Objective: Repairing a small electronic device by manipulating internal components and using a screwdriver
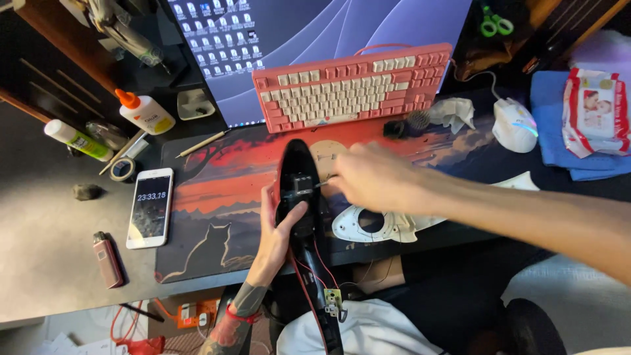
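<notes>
A long black device shell with red trim stands on edge over the desk mat, its inner parts and wires exposed. My left hand grips it from the left, thumb pressed on the black block inside. My right hand reaches in from the right, fingers pinched on a thin metal tool whose tip touches the block. A small circuit board dangles on red and black wires below the shell. A white plastic cover plate lies just right of the shell.
A pink keyboard leans against the monitor. A phone, tape roll, glue bottle and lighter lie at left. A white mouse, crumpled tissue and wipes pack sit at right.
</notes>
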